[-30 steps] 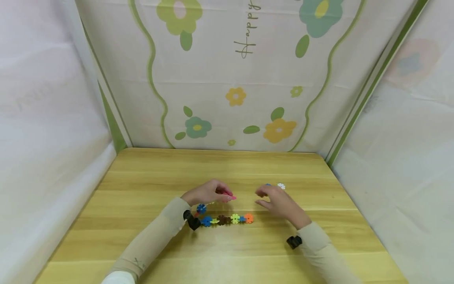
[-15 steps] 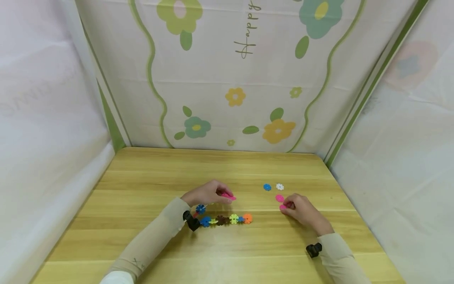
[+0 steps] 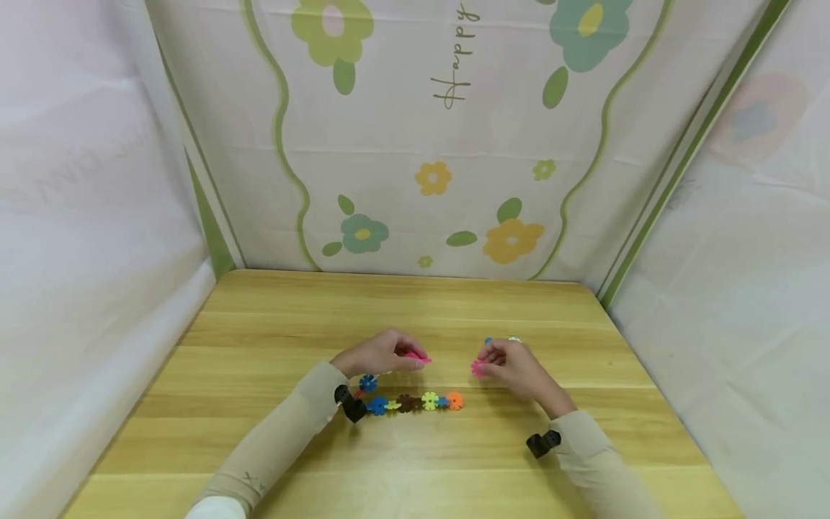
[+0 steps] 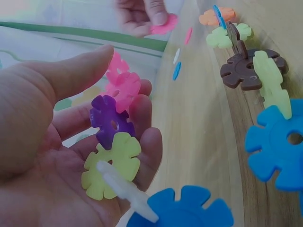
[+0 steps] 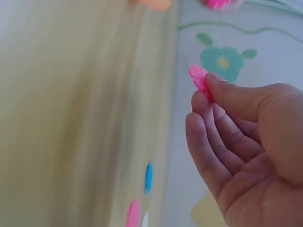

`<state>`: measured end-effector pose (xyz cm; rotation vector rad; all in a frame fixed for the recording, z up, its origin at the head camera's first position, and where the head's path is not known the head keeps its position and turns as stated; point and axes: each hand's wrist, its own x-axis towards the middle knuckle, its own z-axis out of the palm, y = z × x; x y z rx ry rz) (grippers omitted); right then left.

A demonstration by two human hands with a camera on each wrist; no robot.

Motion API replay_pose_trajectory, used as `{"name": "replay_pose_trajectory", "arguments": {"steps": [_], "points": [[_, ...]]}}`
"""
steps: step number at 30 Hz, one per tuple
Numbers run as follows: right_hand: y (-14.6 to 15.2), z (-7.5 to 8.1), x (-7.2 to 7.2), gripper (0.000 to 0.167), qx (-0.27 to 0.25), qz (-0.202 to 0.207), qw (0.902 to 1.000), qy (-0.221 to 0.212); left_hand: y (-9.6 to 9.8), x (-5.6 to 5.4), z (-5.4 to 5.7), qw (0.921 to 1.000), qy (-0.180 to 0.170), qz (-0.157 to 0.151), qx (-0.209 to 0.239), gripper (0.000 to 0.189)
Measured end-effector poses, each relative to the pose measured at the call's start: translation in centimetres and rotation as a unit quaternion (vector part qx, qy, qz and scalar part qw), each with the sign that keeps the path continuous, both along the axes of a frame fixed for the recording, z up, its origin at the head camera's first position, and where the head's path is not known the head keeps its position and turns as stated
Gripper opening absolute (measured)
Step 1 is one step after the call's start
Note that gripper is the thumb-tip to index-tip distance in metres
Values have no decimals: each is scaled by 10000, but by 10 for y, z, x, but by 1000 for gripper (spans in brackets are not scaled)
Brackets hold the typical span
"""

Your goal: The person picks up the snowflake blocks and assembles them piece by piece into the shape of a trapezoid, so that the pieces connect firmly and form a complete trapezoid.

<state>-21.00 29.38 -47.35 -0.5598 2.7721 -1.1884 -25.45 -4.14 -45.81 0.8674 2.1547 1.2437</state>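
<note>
My left hand (image 3: 379,353) holds one end of a chain of interlocking snowflake discs. In the left wrist view, two pink discs (image 4: 124,91) at that end lie between thumb and fingers, followed by a purple disc (image 4: 111,122), a yellow disc (image 4: 111,165), a white disc (image 4: 125,189) and a blue disc (image 4: 184,210). The chain bends round and runs along the table through a brown disc (image 3: 405,403) to an orange disc (image 3: 455,401). My right hand (image 3: 519,369) pinches a loose pink disc (image 5: 200,81) between thumb and forefinger, apart from the chain.
Behind my right hand, a loose blue disc (image 3: 488,340) and a white disc (image 3: 514,339) lie on the wooden table (image 3: 311,303). Another pink disc (image 5: 133,215) lies near them. Flower-printed cloth (image 3: 389,144) encloses the table at the back and sides.
My right hand went right and down to the pink discs, took one, and has come back left with it. My left hand has stayed in place, holding the chain.
</note>
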Motion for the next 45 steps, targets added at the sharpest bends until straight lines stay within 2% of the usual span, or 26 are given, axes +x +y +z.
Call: {"name": "replay_pose_trajectory", "arguments": {"steps": [8, 14, 20, 33, 41, 45], "points": [[-46, 10, -11, 10, -815, 111, 9965, -121, 0, 0, -3, 10000, 55, 44, 37, 37], [-66, 12, -14, 14, -1314, 24, 9912, -175, -1, 2, -1, 9998, -62, 168, 99, 37], [-73, 11, -14, 13, -1389, 8, 9899, -275, -2, 0, 2, 9995, -103, 158, 251, 37], [-85, 13, -15, 6, -1215, 118, 9925, -80, 3, 0, 2, 9986, 383, 216, 289, 25], [-88, 14, -21, 12, -1103, 210, 9935, -179, 6, -1, -2, 9978, 445, 301, 377, 20], [-88, 16, -21, 8, -1113, 222, 9933, -224, 6, 0, -2, 9979, 443, 325, 339, 19]]}}
